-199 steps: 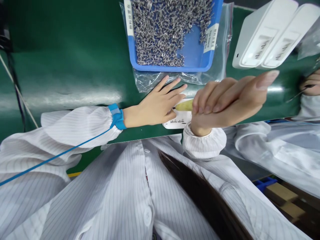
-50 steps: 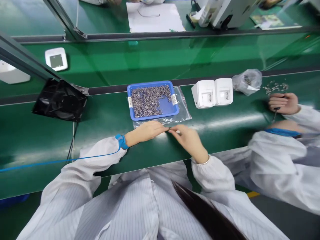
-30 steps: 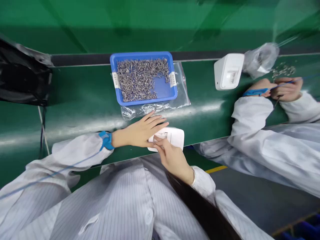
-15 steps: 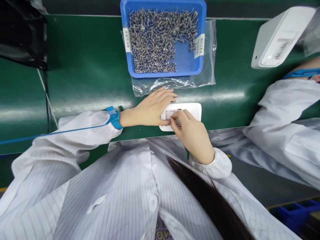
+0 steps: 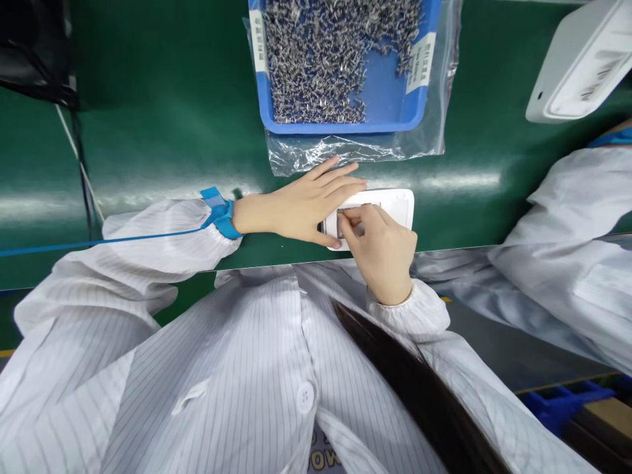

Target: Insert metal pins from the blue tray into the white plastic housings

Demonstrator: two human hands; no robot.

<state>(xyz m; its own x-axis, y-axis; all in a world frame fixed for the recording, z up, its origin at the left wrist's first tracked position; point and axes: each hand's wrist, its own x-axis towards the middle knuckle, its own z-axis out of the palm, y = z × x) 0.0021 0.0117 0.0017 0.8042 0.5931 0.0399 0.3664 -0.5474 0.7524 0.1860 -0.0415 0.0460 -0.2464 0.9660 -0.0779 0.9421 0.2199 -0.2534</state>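
The right hand (image 5: 382, 249) pinches, on what I cannot tell, at a recess (image 5: 340, 227) in the white housing (image 5: 402, 205), where work looks unfinished, while the left hand (image 5: 306, 204) rests splayed on it, in front of the blue tray (image 5: 340, 128) of metal parts (image 5: 316, 79).

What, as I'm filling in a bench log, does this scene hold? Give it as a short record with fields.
Left hand: fingers spread, thumb at the left end of the white case
Right hand: fingertips together over the case; anything held can't be made out
Tray: blue, with many metal parts, on a clear bag
Other case: white, at right
Wristband: blue, left wrist
Co-worker: sleeve at far right
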